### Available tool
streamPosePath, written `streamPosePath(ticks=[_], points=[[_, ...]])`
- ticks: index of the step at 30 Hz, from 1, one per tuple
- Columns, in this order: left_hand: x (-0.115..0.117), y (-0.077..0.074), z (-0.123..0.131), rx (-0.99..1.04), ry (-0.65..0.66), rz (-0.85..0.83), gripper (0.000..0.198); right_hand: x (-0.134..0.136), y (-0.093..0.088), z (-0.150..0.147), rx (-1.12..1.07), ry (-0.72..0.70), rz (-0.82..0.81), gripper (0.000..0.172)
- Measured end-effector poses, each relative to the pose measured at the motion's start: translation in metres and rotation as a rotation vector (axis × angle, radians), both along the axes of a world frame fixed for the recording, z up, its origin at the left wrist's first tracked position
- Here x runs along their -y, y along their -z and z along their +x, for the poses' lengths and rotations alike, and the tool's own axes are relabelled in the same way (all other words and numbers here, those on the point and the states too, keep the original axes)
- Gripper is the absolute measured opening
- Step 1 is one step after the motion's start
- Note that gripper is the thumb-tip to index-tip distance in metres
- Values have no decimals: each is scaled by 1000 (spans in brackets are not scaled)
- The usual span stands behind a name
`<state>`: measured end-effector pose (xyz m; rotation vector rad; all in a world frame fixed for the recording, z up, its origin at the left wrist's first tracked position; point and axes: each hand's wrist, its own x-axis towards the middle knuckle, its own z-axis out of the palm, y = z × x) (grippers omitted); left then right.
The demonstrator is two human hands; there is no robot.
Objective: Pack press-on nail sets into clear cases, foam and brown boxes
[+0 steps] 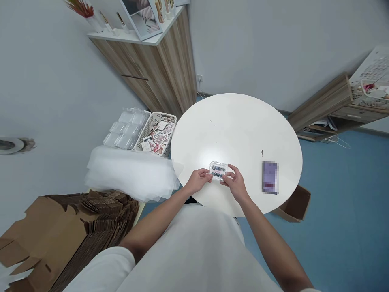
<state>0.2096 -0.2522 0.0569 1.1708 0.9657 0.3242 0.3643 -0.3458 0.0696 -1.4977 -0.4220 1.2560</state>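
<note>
Between my two hands is a small clear plastic case (218, 171) with two rows of dark, glossy pieces inside that look like press-on nails. My left hand (199, 179) grips its left edge with thumb and fingers. On the opposite side, my right hand (236, 183) pinches the lower right corner, its index finger lifted along the right edge. The case is over the near part of a round white table (234, 125); I cannot tell whether it touches the top. Its lid appears closed.
A blurred purple item (270, 177) lies on the table's right. To the left are a white basket of printed cards (158, 138), stacked clear trays (127, 125), translucent bags (130, 172) and flattened cardboard boxes (69, 231). An open carton (294, 205) stands on the floor at right.
</note>
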Motion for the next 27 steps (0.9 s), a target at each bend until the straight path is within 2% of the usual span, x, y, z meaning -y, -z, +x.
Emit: streamPosePath(ticks=[6,11,18,23,27], points=[[4,1,-8,-35,-68,135,49,-6,11,-6,86,-59,19,62],[-7,9,-27,-35,-162,203,51,-31,21,-28,213,-151,41,53],[-59,27,-70,-123,-270,274,47,-92,40,-74,471,-322,89,65],[-102,47,-93,-255,-215,329,51,-138,62,-101,611,-345,71,62],[-127,62,-101,-377,-128,418,51,-165,77,-113,675,-373,41,62]])
